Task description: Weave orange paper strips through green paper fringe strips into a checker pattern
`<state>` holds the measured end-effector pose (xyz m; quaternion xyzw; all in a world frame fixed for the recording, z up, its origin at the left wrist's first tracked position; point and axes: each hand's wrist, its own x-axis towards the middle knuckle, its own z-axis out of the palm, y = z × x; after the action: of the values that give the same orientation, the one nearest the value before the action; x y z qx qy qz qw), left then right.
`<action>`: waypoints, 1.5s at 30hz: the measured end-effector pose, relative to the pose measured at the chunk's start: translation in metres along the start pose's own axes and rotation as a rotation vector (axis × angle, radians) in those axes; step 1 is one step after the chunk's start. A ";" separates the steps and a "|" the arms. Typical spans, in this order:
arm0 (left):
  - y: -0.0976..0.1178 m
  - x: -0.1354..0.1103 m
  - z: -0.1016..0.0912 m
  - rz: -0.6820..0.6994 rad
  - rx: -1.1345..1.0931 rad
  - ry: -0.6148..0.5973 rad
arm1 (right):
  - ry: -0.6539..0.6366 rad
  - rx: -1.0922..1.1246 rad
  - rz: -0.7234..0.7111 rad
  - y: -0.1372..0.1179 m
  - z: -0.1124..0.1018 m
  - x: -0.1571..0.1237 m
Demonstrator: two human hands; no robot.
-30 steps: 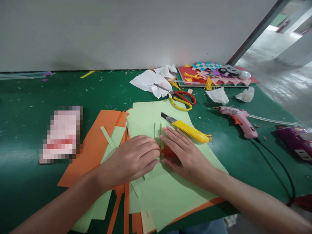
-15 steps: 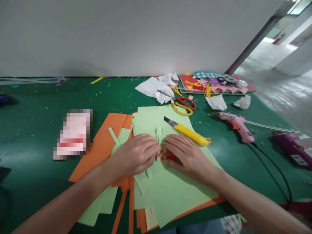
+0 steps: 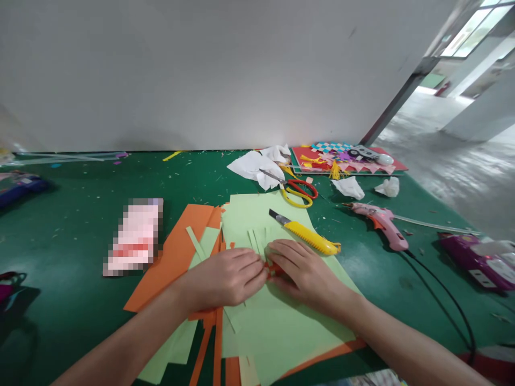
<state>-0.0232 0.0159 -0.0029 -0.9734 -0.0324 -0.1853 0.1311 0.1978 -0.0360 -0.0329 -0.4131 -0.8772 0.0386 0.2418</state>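
Note:
My left hand is closed, fingertips pinched at a small weave of orange and light green paper strips. From the right, my right hand grips the same weave between thumb and curled fingers. The hands nearly touch and hide most of the weave. Loose ends of light green strips stick out beyond the fingers. Everything lies over a light green paper sheet. A yellow utility knife, blade out, rests on the sheet just past my right hand.
Orange sheets and cut strips lie to the left, near a pixelated pink item. Red-and-yellow scissors and white crumpled paper are behind. At right sit a pink glue gun with a cord and a purple packet.
The view has tilted up, so the table sits lower. My left fingers have come closer to my right hand and cover more of the weave. The green strip ends lean differently.

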 end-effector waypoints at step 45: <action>0.011 0.033 0.000 -1.127 -1.301 0.125 | -0.246 0.909 0.563 0.000 -0.043 0.008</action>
<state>0.0086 0.0061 0.0063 -0.6817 -0.3908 -0.2579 -0.5623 0.2128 -0.0354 0.0081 -0.4782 -0.6494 0.5251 0.2719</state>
